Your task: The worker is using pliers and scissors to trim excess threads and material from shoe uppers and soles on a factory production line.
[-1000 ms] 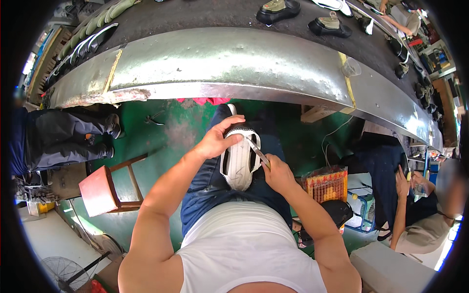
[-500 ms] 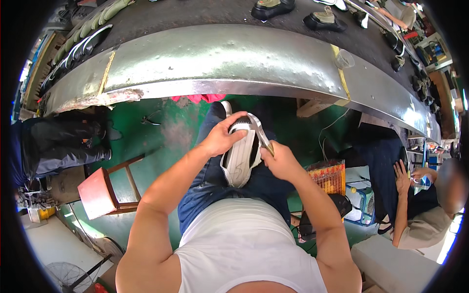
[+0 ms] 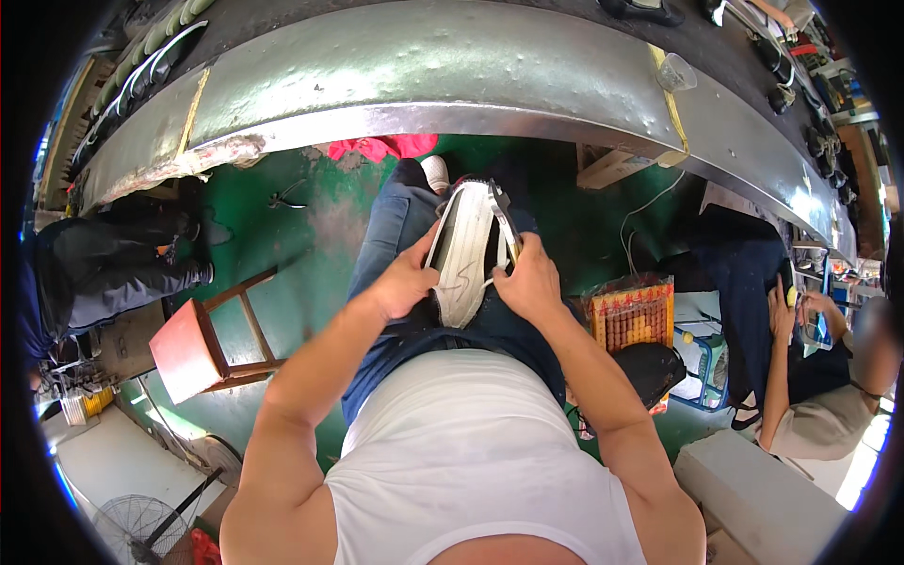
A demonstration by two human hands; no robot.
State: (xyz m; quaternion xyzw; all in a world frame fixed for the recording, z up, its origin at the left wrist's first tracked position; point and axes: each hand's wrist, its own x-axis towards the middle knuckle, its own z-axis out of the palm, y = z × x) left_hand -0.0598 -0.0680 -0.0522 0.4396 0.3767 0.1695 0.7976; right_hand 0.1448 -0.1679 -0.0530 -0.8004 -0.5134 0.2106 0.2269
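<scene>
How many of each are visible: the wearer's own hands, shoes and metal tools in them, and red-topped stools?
Bare hands: 2 (left hand, right hand)
Held white-soled shoe: 1
Held grey metal tool: 1
Red-topped wooden stool: 1
Total: 5

one upturned shoe (image 3: 463, 259), one red seat (image 3: 188, 351)

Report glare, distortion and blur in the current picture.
Head view: white glare streaks the metal bench edge, which bows into an arc; head view: the co-worker's head is blurred, while the left hand, right hand and shoe look fairly sharp.
</scene>
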